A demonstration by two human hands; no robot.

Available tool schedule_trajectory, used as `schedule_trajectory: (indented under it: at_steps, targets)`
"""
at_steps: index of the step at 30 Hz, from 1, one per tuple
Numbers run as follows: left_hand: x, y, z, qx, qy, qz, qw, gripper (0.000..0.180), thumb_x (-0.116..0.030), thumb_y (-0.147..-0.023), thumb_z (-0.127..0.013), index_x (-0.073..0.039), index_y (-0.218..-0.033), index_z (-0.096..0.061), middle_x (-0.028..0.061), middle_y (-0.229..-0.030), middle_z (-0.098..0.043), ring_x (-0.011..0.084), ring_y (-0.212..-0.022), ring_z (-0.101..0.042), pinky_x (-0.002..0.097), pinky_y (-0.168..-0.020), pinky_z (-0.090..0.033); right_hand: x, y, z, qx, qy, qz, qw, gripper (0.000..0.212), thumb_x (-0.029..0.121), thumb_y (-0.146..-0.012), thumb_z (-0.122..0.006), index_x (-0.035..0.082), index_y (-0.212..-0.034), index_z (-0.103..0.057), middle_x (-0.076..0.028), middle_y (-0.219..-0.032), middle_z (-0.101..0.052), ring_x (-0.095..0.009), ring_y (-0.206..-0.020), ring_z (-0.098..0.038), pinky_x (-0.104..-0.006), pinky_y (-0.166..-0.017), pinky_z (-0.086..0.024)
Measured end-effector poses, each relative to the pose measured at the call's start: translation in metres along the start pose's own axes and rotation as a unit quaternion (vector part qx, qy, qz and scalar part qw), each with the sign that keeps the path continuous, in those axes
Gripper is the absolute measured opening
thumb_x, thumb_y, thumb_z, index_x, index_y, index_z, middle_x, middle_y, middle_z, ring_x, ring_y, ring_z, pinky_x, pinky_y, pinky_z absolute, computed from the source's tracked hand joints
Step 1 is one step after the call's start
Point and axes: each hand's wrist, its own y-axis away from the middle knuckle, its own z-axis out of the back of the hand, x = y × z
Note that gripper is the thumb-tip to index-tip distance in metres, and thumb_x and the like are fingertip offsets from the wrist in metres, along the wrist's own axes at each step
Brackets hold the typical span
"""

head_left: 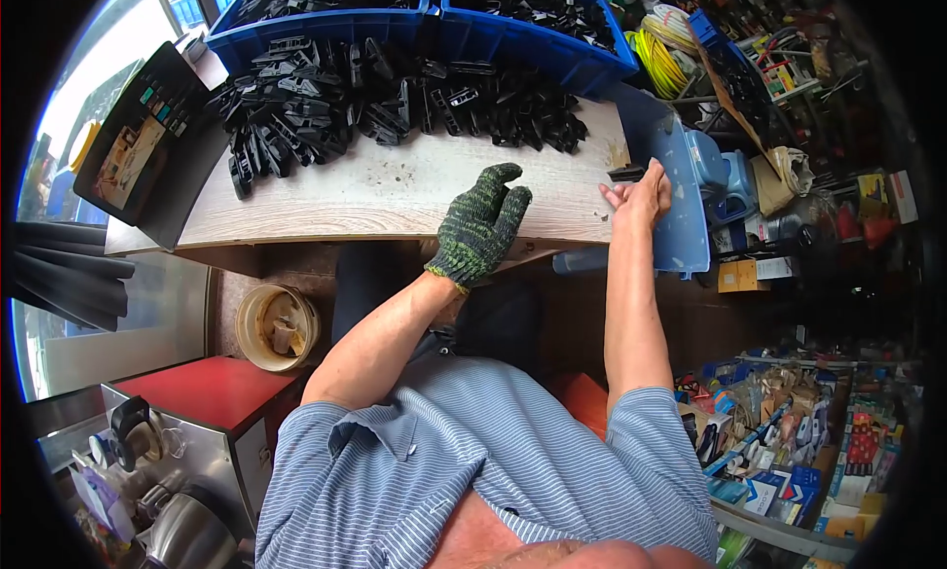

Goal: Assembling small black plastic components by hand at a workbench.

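Over the right end of the pale wooden table (385,189), my bare right hand (643,202) pinches a small black plastic part (625,175) between thumb and fingers. My left hand (476,232), in a green and black knitted glove, hovers at the table's front edge. Its fingers are bent but apart, and nothing shows between them. A long heap of similar black plastic parts (296,106) covers the table's far side, beyond both hands. Right of the table, close to my right hand, stands a blue plastic surface (683,219).
Two blue crates (326,27) (538,48) full of black parts stand behind the heap. A tablet-like screen (133,155) leans at the left. Below the table are a round bucket (247,322) and a red-topped cabinet (202,396). Crowded goods and a yellow coil (655,66) fill the right.
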Motion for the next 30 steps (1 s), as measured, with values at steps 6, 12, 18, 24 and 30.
schedule_trajectory:
  at_steps: [6, 12, 18, 24, 30]
  targets:
    - [-0.01, 0.001, 0.004, -0.007, -0.026, -0.019, 0.999, 0.032, -0.021, -0.097, -0.064, -0.006, -0.125, -0.06, 0.0149, -0.09, -0.071, 0.0253, -0.082, -0.069, 0.0367, -0.075, -0.052, -0.016, 0.002, -0.009, 0.165, 0.095, -0.021, 0.982, 0.028, 0.021, -0.086, -0.075, 0.009, -0.107, -0.062, -0.001, -0.057, -0.046, -0.012, -0.042, -0.047, -0.0367, -0.049, -0.06]
    - [-0.011, 0.002, 0.003, 0.004, -0.025, -0.024, 0.999, 0.031, -0.021, -0.097, -0.064, -0.007, -0.123, -0.061, 0.0181, -0.095, -0.071, 0.0277, -0.089, -0.07, 0.0374, -0.079, -0.053, -0.029, 0.006, -0.042, 0.262, 0.337, 0.102, 0.899, 0.041, 0.022, -0.078, -0.082, 0.004, -0.112, -0.067, -0.01, -0.085, -0.067, -0.013, -0.057, -0.058, -0.0287, -0.043, -0.052]
    - [-0.012, 0.002, 0.005, 0.012, -0.038, 0.002, 0.999, 0.031, -0.025, -0.096, -0.065, -0.009, -0.122, -0.062, 0.0154, -0.091, -0.072, 0.0281, -0.085, -0.071, 0.038, -0.077, -0.053, -0.025, 0.013, -0.056, 0.291, 0.445, 0.175, 0.829, 0.038, 0.029, -0.078, -0.08, 0.004, -0.104, -0.072, -0.009, -0.097, -0.07, -0.015, -0.068, -0.063, -0.0281, -0.042, -0.049]
    - [-0.012, -0.003, 0.002, 0.012, -0.023, -0.001, 1.0, 0.034, -0.025, -0.095, -0.067, -0.008, -0.124, -0.06, 0.0162, -0.091, -0.072, 0.0276, -0.085, -0.071, 0.0374, -0.077, -0.054, -0.034, -0.005, -0.044, 0.288, 0.406, 0.148, 0.855, 0.032, 0.031, -0.079, -0.078, 0.003, -0.091, -0.069, -0.007, -0.072, -0.065, -0.018, -0.048, -0.058, -0.0315, -0.042, -0.051]
    - [0.003, -0.023, -0.008, 0.011, -0.174, -0.006, 0.985, 0.045, -0.031, -0.089, -0.069, -0.007, -0.126, -0.06, 0.0167, -0.093, -0.072, 0.0308, -0.085, -0.07, 0.0418, -0.078, -0.055, -0.035, 0.042, -0.023, 0.369, 0.14, -0.063, 0.917, 0.024, 0.024, -0.085, -0.075, 0.003, -0.088, -0.064, 0.001, -0.065, -0.054, -0.009, -0.045, -0.045, -0.0265, -0.042, -0.045]
